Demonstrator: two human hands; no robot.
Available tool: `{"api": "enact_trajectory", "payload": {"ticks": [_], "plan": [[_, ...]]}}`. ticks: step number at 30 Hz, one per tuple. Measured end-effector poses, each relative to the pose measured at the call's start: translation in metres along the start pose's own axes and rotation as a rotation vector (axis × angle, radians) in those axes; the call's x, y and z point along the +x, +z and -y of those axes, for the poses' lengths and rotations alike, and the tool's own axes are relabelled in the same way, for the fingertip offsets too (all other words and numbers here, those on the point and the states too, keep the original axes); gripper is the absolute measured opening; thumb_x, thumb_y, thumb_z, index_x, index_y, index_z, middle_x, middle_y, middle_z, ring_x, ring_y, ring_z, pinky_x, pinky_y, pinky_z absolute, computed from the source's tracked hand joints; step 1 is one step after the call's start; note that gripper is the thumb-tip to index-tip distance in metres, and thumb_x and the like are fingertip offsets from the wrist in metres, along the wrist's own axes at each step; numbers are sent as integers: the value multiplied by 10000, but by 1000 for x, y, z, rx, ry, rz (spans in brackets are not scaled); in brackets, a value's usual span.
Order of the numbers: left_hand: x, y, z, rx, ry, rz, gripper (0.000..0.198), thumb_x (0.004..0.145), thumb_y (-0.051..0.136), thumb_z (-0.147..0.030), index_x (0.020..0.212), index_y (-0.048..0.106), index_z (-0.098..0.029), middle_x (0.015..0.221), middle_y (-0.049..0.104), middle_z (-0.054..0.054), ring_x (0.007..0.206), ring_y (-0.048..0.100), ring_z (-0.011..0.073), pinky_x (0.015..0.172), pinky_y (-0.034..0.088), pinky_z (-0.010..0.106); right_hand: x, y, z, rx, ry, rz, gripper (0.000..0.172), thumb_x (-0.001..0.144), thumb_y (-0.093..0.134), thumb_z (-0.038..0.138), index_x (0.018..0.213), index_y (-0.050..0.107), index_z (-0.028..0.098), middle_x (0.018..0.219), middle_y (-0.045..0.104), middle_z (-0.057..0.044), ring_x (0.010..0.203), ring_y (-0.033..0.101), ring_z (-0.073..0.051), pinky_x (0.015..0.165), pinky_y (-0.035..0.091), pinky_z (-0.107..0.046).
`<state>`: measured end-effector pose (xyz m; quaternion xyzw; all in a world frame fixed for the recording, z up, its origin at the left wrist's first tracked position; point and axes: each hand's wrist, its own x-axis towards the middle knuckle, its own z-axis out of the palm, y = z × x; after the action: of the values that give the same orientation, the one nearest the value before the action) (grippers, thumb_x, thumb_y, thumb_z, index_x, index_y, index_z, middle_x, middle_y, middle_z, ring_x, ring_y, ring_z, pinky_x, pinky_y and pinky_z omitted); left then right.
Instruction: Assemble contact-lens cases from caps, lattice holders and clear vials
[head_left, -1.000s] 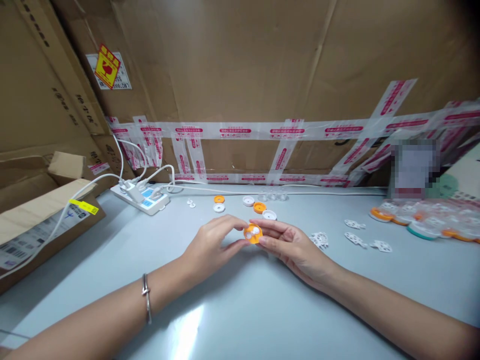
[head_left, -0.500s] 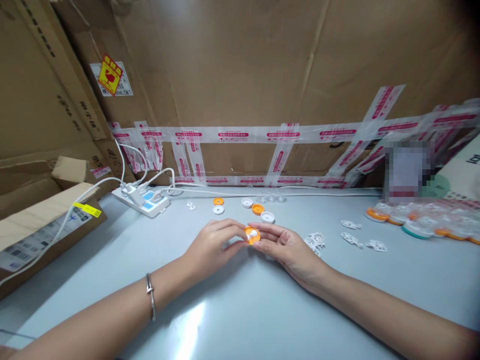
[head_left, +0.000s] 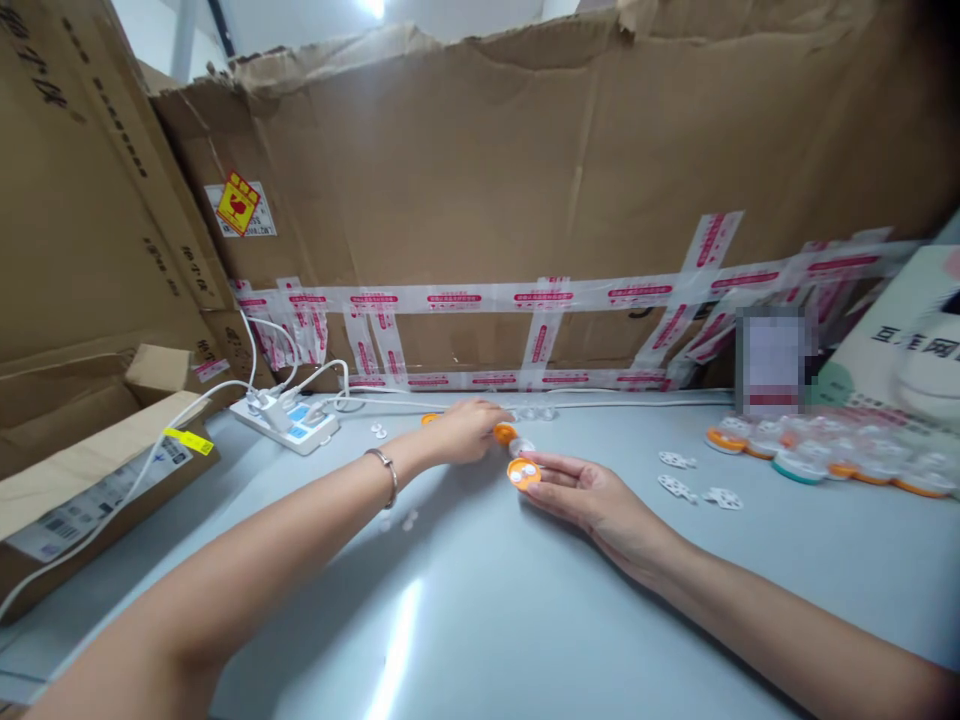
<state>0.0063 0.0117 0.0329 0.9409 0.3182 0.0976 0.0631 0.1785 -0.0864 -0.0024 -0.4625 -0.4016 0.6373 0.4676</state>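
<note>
Right hand [head_left: 585, 492] pinched shallow orange round plastic cup [head_left: 518, 465] over grey tabletop [head_left: 525, 620] | left hand [head_left: 471, 430] beside orange plastic disc [head_left: 505, 434], grip unclear | risk: tilting might have spilled small white pieces [head_left: 529, 470]

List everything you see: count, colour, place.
Orange cup: one, orange with white pieces, centre.
Loose rounds: several, orange and white, back.
Clear domes: several, transparent, back.
Flat cutouts: three, white, right.
Domed rounds: several, orange and teal, right.
Small pieces: some, white, back left.
Power strip: one, white, left.
Cables: several, white, back.
Open box: one, brown, left.
Cardboard wall: one, brown, back.
Table: one, grey, below.
Printed board: one, pale, right.
Left hand: one, bare, by loose rounds.
Right hand: one, bare, holding orange cup.
</note>
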Motion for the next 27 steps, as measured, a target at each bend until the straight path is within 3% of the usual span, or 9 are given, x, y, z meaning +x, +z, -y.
{"api": "enact_trajectory", "payload": {"ticks": [6,12,15,18,20,23,27], "plan": [[20,9,-10,-20,145,113,374,747,560,-122,1108,588,-218,1133,632,77,1113,506,267,917,378,410,-8,-14,3,-106,-9,11,487,596,773,323,1048,651,190,960,713,-56,864,664,-178,860,489,-312],[17,11,-17,-78,127,27,187,786,544,-123,939,639,-174,984,667,87,1006,559,245,893,388,410,-13,-12,7,-161,-61,19,497,570,782,355,1023,663,187,941,716,-66,893,659,-199,869,485,-329],[-3,-2,-19,-233,35,-91,248,864,471,-193,1098,544,-159,1106,621,112,1011,574,204,843,450,358,-17,-8,11,-181,-105,3,474,584,771,367,1015,667,199,943,718,-64,909,657,-214,889,474,-353],[-36,-17,-24,-828,-41,-195,284,867,484,-222,1146,503,-177,1155,602,111,1025,583,180,832,483,319,-19,-1,18,-200,-118,-2,452,592,766,366,1003,670,207,952,719,-60,939,650,-225,908,462,-361],[-59,-22,-30,-1023,-58,-210,287,863,495,-213,1149,514,-200,1166,599,102,1016,587,174,827,495,315,-20,5,23,-225,-93,18,438,588,767,362,991,676,215,954,719,-57,950,646,-229,914,458,-364],[-83,-22,-36,-1142,-67,-226,330,852,534,-191,1178,516,-241,1206,574,81,1088,551,172,895,479,314,-20,17,31,-259,-62,67,403,587,768,345,965,690,228,931,724,-53,937,649,-228,908,461,-371],[-90,-18,-34,-1196,-44,-286,360,831,576,-177,1178,529,-259,1198,580,65,1116,536,174,915,481,303,-19,27,38,-308,-66,89,371,602,759,316,958,696,237,846,734,-45,892,659,-230,869,478,-385]]}}
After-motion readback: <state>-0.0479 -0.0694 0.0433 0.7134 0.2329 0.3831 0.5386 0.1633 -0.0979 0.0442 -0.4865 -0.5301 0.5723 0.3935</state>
